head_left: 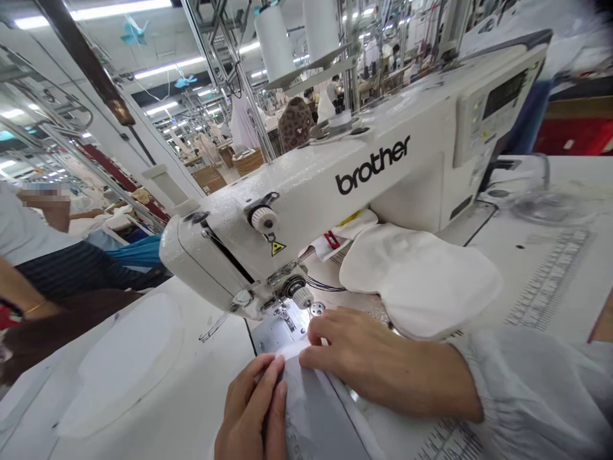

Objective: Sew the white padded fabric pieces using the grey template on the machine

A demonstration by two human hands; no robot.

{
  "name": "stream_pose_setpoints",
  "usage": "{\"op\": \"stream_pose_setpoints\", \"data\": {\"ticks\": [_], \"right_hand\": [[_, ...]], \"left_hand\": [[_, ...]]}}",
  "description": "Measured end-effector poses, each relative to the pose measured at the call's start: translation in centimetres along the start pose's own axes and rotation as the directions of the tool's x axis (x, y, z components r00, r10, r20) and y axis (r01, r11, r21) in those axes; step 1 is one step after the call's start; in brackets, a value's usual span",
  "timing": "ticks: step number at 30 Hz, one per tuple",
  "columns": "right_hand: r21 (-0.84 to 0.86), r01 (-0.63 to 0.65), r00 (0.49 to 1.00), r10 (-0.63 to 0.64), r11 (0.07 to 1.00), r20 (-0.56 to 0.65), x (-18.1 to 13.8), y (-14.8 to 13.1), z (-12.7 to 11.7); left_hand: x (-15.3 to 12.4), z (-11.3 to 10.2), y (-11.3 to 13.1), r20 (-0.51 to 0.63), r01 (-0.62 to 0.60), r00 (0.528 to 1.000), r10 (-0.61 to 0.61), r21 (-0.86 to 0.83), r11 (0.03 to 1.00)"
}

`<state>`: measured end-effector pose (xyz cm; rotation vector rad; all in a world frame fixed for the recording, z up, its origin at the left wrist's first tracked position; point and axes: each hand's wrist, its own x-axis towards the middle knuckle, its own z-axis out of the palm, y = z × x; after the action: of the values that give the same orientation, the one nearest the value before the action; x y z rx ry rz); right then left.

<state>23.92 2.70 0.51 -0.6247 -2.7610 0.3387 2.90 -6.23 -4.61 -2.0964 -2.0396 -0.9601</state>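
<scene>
A pale grey-and-white cloth piece (311,409) lies in front of the sewing machine (297,198), its curved far edge just short of the presser foot (288,317). My left hand (253,406) is closed along the left edge of this cloth, fingers side by side; its thumb is hidden. From the right, my right hand (364,358) pinches the cloth's far edge between thumb and curled fingers, close to the lit needle plate (271,335).
White rounded cloth pieces (416,275) lie under the machine arm, and another (124,364) lies on the left of the table. Printed ruler scales (550,275) mark the right side. A seated person (43,236) is at the left; thread cones (275,45) stand behind.
</scene>
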Motion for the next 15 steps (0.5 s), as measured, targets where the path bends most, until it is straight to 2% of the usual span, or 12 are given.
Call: {"op": "stream_pose_setpoints", "data": {"ticks": [3,6,8,11,13,15], "right_hand": [[-0.150,0.091,0.995,-0.097,0.984,-0.026,0.0,-0.2,0.2],[-0.214,0.152,0.986,-0.162,0.965,-0.031,0.2,-0.4,0.3],[-0.202,0.167,0.984,-0.175,0.965,-0.024,0.3,-0.5,0.2],[-0.178,0.166,0.985,-0.171,0.970,-0.014,0.2,-0.5,0.1],[-0.170,0.161,0.986,-0.165,0.972,-0.012,0.2,-0.4,0.1],[-0.173,0.156,0.987,-0.162,0.972,-0.018,0.1,-0.4,0.2]], "left_hand": [[0.3,-0.1,-0.4,0.018,0.038,0.999,-0.038,0.010,0.999],[1.3,-0.8,-1.2,0.141,0.098,0.985,-0.099,0.017,0.995],[2.4,-1.6,-1.5,0.276,0.145,0.951,-0.141,0.006,0.989],[3.9,-2.5,-1.3,0.441,0.236,0.875,-0.198,-0.031,0.971],[4.3,-2.8,-0.9,0.492,0.276,0.846,-0.206,-0.074,0.958],[4.4,-2.8,-0.4,0.487,0.285,0.850,-0.202,-0.101,0.953]]}}
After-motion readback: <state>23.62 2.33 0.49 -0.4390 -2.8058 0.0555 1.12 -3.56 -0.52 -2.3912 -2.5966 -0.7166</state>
